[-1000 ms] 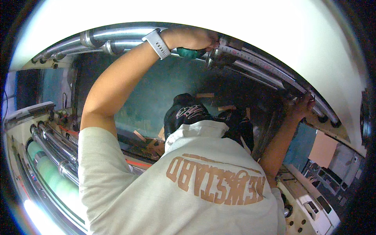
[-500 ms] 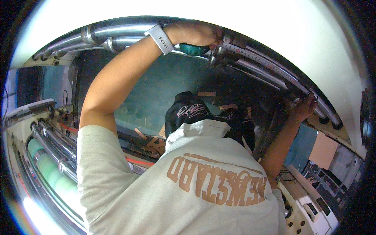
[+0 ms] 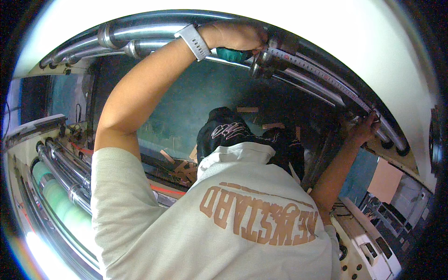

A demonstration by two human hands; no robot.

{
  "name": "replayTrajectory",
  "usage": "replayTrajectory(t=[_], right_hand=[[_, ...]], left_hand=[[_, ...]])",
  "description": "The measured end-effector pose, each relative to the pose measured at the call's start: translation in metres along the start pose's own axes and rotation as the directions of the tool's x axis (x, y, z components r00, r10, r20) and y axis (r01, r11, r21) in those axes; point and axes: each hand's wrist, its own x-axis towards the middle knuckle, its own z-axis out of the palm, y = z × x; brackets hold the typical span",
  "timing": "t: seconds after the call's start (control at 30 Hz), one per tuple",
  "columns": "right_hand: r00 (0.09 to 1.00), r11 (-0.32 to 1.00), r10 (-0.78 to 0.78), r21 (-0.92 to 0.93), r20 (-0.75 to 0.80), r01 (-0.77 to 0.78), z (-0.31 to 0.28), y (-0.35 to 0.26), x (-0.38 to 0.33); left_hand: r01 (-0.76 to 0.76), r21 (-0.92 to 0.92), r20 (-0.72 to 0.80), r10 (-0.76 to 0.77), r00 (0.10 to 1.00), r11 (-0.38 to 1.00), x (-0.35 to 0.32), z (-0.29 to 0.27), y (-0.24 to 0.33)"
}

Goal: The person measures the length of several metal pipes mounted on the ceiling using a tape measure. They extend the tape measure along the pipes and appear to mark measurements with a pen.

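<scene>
Greenish floor (image 3: 182, 102), tan scraps (image 3: 247, 110) strewn; left hand (image 3: 235, 36), right hand (image 3: 365, 127) grasping measuring tape (image 3: 308, 67) along shiny bars (image 3: 144, 32).

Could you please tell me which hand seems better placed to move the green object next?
Probably the left hand: it seems to hold the green object, while the right hand is farther right along the measuring tape.
</scene>
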Motion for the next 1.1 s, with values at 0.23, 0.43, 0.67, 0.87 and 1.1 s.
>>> replayTrajectory(t=[0.23,0.43,0.67,0.87,1.1], right_hand=[[0.985,0.964,0.174,0.201,0.016,-0.174,0.002,-0.034,0.004],[0.773,0.57,0.623,0.608,0.12,-0.553,-0.002,-0.08,0.016],[0.88,0.821,0.435,0.316,0.193,-0.475,0.009,-0.04,0.007],[0.802,0.776,-0.421,-0.29,0.424,0.56,-0.045,-0.001,0.027],[0.661,0.985,-0.074,-0.05,0.747,0.166,-0.058,-0.101,0.048]], left_hand=[[0.022,0.125,0.057,-0.029,0.998,0.992,-0.005,-0.004,0.005],[-0.089,0.17,0.1,0.073,0.992,0.981,-0.005,0.0,0.0],[0.192,-0.175,-0.04,-0.202,0.979,0.966,-0.01,0.006,0.008],[0.22,-0.015,-0.034,-0.221,0.975,0.975,-0.038,0.019,0.002],[0.19,-0.066,0.149,-0.179,0.973,0.98,-0.085,0.082,0.004]])
